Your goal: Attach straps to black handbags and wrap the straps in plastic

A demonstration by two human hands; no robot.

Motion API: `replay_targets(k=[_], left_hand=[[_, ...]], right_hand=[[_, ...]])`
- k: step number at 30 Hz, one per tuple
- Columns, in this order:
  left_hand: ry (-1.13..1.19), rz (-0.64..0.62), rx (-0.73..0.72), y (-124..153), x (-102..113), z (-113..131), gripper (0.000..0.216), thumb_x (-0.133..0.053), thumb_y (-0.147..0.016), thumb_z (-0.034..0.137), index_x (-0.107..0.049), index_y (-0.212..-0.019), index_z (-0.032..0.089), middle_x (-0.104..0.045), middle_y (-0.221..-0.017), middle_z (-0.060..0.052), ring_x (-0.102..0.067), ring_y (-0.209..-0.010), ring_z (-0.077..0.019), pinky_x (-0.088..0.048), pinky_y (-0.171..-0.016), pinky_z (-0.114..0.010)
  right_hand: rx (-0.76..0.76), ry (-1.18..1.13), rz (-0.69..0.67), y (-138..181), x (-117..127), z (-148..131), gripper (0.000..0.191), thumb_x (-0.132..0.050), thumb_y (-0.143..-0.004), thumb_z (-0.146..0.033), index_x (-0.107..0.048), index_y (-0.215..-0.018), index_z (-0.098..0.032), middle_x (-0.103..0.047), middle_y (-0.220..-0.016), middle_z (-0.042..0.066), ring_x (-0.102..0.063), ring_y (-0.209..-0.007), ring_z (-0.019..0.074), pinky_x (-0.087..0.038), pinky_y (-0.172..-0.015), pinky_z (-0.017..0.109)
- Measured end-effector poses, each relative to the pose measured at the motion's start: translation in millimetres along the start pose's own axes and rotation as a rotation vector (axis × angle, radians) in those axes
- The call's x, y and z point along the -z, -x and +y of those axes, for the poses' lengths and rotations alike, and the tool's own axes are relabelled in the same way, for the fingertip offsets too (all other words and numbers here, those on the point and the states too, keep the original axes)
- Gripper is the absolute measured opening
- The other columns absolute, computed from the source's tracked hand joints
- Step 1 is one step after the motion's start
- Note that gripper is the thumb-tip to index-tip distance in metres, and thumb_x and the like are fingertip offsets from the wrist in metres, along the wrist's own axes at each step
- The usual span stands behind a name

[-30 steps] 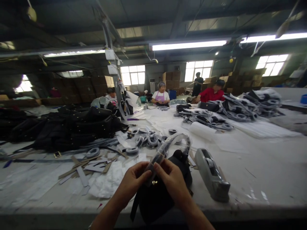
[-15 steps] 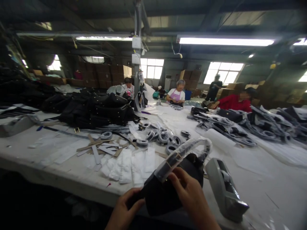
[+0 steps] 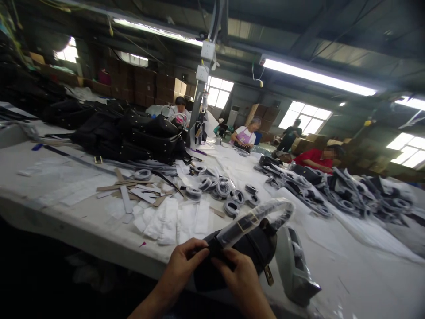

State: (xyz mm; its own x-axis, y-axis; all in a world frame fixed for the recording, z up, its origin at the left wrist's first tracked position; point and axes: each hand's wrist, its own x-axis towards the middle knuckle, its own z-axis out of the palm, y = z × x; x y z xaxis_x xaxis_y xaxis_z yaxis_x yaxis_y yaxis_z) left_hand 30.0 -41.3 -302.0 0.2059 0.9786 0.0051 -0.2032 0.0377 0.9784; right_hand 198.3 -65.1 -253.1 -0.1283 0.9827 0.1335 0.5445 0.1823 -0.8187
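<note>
A black handbag [image 3: 255, 243] lies near the table's front edge, with a gold clasp hanging at its right side. Clear plastic film wraps its arched handle [image 3: 247, 221], which carries a gold buckle. My left hand [image 3: 184, 261] pinches the bag's near left end beside the foot of the handle. Close by, my right hand [image 3: 237, 270] grips the bag's side just below the wrapped handle, thumb and fingers bent against it. Just right of the bag stands a grey tape dispenser [image 3: 295, 270].
Rolled grey straps [image 3: 222, 188], cardboard strips [image 3: 128, 186] and white paper pieces [image 3: 169, 221] lie beyond the bag. A heap of black bags [image 3: 133, 133] fills the back left, and wrapped bags [image 3: 305, 181] lie at the right. Several people sit or stand beyond the table.
My left hand has moved up along the bag's end, and my right hand has shifted left and down, closer to it. The bag has turned, showing its gold clasp. The view has tilted.
</note>
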Motion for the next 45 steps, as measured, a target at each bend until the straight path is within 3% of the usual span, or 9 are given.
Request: replay_targets(k=[7,11,20,26,35,45], left_hand=[[0.031,0.022,-0.021,-3.1,-11.2,-3.3,0.019,-0.072,-0.078,0.037,-0.07,-0.082,0.018,-0.065,-0.077,0.001,-0.058,-0.076,-0.0167,-0.043,-0.069,-0.023],[0.01,0.047,-0.021,-7.0,-12.1,-1.8,0.018,-0.074,-0.075,0.035,-0.07,-0.081,0.018,-0.066,-0.079,0.0,-0.061,-0.079,-0.0181,-0.045,-0.071,-0.024],[-0.012,-0.104,-0.027,-9.3,-0.8,2.2,0.021,-0.069,-0.081,0.036,-0.076,-0.088,0.017,-0.072,-0.086,-0.004,-0.063,-0.088,-0.0213,-0.046,-0.081,-0.028],[0.083,0.006,-0.054,-11.0,-2.3,-3.4,0.023,-0.077,-0.075,0.032,-0.071,-0.09,0.017,-0.072,-0.086,-0.004,-0.065,-0.085,-0.0207,-0.049,-0.08,-0.028],[0.092,-0.057,-0.074,-11.4,-0.2,-10.0,0.02,-0.074,-0.079,0.031,-0.073,-0.091,0.015,-0.073,-0.089,-0.006,-0.066,-0.087,-0.0207,-0.049,-0.081,-0.028],[0.098,-0.043,-0.092,-9.1,-4.3,-11.2,0.016,-0.072,-0.078,0.025,-0.071,-0.091,0.016,-0.073,-0.089,-0.006,-0.066,-0.087,-0.021,-0.05,-0.081,-0.029]], right_hand=[[0.081,0.064,0.007,0.6,3.7,3.6,0.023,-0.061,-0.086,-0.017,-0.077,-0.101,-0.023,-0.077,-0.102,0.008,-0.071,-0.098,0.029,-0.054,-0.088,0.037],[0.116,0.143,0.044,1.9,1.9,3.4,0.02,-0.06,-0.089,-0.026,-0.076,-0.101,-0.021,-0.077,-0.101,0.009,-0.071,-0.099,0.0289,-0.054,-0.088,0.036],[0.042,0.16,0.09,2.3,-4.7,10.6,0.028,-0.056,-0.091,-0.04,-0.075,-0.103,-0.022,-0.077,-0.101,0.007,-0.072,-0.096,0.0273,-0.054,-0.085,0.031],[0.01,0.181,0.115,-1.5,-4.1,12.4,0.03,-0.058,-0.087,-0.043,-0.076,-0.097,-0.021,-0.079,-0.092,0.006,-0.073,-0.086,0.0275,-0.055,-0.076,0.028],[-0.032,0.228,0.168,1.5,-9.2,16.6,0.031,-0.059,-0.085,-0.043,-0.077,-0.093,-0.019,-0.079,-0.085,0.006,-0.073,-0.079,0.0255,-0.055,-0.07,0.026],[-0.021,0.149,0.297,4.8,-19.4,20.4,0.031,-0.061,-0.083,-0.044,-0.076,-0.09,-0.017,-0.078,-0.082,0.007,-0.072,-0.078,0.0268,-0.056,-0.073,0.03]])
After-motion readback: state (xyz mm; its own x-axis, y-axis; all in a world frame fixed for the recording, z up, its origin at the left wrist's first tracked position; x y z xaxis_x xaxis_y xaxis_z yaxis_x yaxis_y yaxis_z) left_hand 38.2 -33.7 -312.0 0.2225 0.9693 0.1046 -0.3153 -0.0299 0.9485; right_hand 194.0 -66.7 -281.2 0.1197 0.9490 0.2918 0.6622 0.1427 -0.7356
